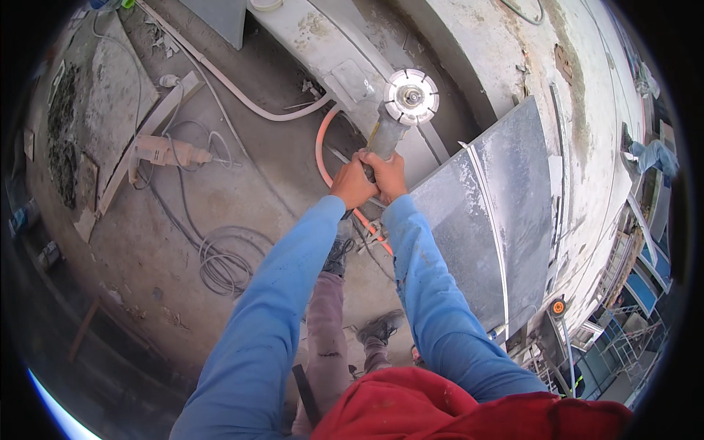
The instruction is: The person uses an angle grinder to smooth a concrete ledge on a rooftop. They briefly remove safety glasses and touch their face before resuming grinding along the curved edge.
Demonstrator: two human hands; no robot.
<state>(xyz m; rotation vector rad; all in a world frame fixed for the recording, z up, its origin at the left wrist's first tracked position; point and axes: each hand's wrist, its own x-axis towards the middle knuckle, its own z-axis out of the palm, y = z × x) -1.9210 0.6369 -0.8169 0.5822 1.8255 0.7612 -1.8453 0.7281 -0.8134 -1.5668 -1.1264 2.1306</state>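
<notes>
Both my hands are wrapped round the grey body of an angle grinder (387,132), held out in front of me. My left hand (353,185) closes on its rear part from the left. Pressed up beside it, my right hand (390,177) grips from the right, with the thumbs close together. A pale segmented cutting disc (425,110) is mounted at the grinder's far end, its flat face and centre nut turned up toward me. Under the disc runs a pale concrete beam (323,44); whether the two touch I cannot tell.
A large dark grey slab (469,220) lies to the right. Left on the floor are an orange power drill (167,152), a coiled cable (220,268) and a wooden plank (150,132). An orange hose (321,150) curves past my hands, near my boots.
</notes>
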